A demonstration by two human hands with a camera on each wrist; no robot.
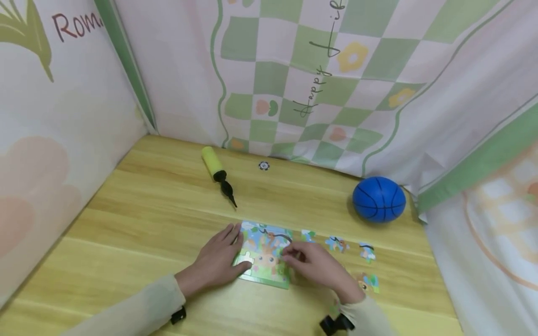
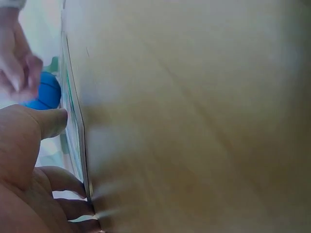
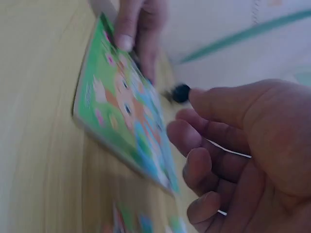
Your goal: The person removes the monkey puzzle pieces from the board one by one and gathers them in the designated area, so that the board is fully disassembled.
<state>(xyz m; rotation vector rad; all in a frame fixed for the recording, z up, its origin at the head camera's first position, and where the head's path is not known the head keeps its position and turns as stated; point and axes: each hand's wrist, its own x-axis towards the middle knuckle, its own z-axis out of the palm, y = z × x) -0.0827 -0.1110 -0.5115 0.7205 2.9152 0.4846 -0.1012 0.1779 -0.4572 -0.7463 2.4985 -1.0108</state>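
Observation:
A square jigsaw puzzle board with a big-eyed cartoon animal lies on the table; a pale, piece-shaped gap shows at its lower left. My left hand rests along the board's left edge, fingers stretched out and thumb over the lower-left corner. Over the board's right edge hovers my right hand, its fingers loosely bent. In the right wrist view nothing shows between the thumb and fingers of that hand. Loose puzzle pieces lie right of the board, among them a squirrel-like piece and a corner-side piece.
A blue basketball sits at the back right of the wooden table. Behind the board lie a yellow-green hand pump with a black nozzle and a small black-and-white disc. Printed curtains enclose the table's back and sides.

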